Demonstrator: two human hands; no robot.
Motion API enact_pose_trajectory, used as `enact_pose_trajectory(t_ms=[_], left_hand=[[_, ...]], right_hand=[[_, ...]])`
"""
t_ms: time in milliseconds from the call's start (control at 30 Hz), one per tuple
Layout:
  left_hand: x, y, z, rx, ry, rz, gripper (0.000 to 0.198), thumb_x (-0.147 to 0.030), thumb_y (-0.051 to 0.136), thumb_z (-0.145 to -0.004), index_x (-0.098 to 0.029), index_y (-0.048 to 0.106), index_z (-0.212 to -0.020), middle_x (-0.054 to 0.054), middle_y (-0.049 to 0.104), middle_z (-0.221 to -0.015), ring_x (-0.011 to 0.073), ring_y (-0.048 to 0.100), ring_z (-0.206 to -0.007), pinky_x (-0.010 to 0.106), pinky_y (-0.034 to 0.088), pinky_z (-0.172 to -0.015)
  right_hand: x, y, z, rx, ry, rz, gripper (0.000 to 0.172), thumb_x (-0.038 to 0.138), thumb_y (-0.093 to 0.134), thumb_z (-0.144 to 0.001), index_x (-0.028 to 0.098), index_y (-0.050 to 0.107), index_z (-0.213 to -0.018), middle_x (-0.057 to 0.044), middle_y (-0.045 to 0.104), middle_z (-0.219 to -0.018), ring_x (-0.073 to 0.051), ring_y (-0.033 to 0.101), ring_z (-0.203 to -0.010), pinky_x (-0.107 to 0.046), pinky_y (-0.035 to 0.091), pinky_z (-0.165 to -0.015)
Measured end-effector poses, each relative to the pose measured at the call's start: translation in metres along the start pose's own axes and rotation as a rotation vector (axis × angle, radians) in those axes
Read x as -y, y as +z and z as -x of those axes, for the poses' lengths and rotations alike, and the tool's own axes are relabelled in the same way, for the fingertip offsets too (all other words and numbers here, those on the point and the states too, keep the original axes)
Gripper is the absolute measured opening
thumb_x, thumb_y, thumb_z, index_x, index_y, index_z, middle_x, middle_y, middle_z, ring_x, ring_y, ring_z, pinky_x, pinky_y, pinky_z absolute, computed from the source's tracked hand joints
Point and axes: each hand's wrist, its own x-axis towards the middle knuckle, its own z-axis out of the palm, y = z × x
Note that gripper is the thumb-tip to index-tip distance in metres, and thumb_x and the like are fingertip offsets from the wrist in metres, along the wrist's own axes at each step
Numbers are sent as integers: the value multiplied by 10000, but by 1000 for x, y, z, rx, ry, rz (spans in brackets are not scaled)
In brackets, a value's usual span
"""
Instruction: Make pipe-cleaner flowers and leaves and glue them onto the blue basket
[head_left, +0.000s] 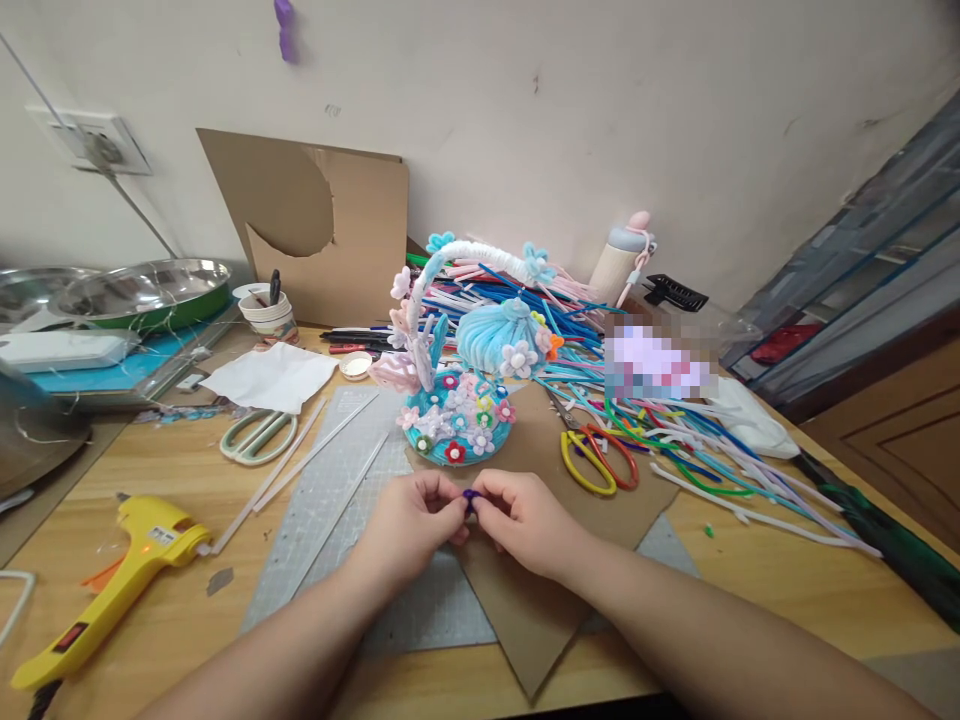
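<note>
Between my two hands is a small dark purple fuzzy piece (470, 495), which looks like bent pipe cleaner. My left hand (416, 520) pinches it from the left with thumb and forefinger. From the other side my right hand (521, 515) grips it the same way, the fingertips nearly meeting. Just beyond them stands a blue flower-covered pipe-cleaner basket (450, 450) with a white and blue arched handle (480, 250). A pale blue ribbed lantern-like ornament (491, 340) with flowers hangs under the arch. Most of the purple piece is hidden by my fingers.
Cardboard (525, 620) lies over a grey cutting mat (300, 540). Yellow-and-orange scissors (589, 465) sit to the right, near many loose pipe cleaners (720, 440). A yellow glue gun (127, 570), pale green-handled scissors (259, 437) and glue sticks (289, 460) occupy the left side.
</note>
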Motion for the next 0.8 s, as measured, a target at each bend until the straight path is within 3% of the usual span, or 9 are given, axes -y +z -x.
enact_pose_trajectory(t_ms=[333, 500, 667, 800], left_hand=[[5, 6, 6, -33, 68, -182, 107, -202, 546, -702, -192, 486, -614, -21, 593, -471, 120, 536, -456, 217, 372, -469], [6, 10, 4, -46, 98, -157, 126, -200, 549, -706, -195, 460, -617, -37, 560, -462, 115, 522, -450, 214, 362, -457], [1, 7, 0, -24, 31, 123, 172, -291, 611, -710, -172, 492, -673, -32, 585, -498, 104, 552, -452, 215, 420, -482], [-4, 4, 1, 13, -21, 321, 258, -380, 645, -714, -155, 523, -745, -24, 604, -577, 100, 564, -485, 235, 469, -511]], right_hand=[[-2, 4, 2, -87, -85, 202, 252, 168, 461, -814, 179, 402, -569, 49, 401, -535, -86, 341, -509, -217, 228, -478], [0, 6, 2, -128, -89, 239, 254, 151, 475, -794, 179, 386, -558, 49, 395, -532, -89, 349, -518, -227, 224, -486], [1, 5, -1, -74, 3, -114, 133, 228, 458, -841, 179, 503, -727, 44, 488, -597, -80, 408, -492, -205, 300, -466], [2, 3, -2, -27, 101, -356, 107, 264, 471, -829, 186, 478, -755, 74, 474, -527, -57, 378, -381, -183, 288, -391]])
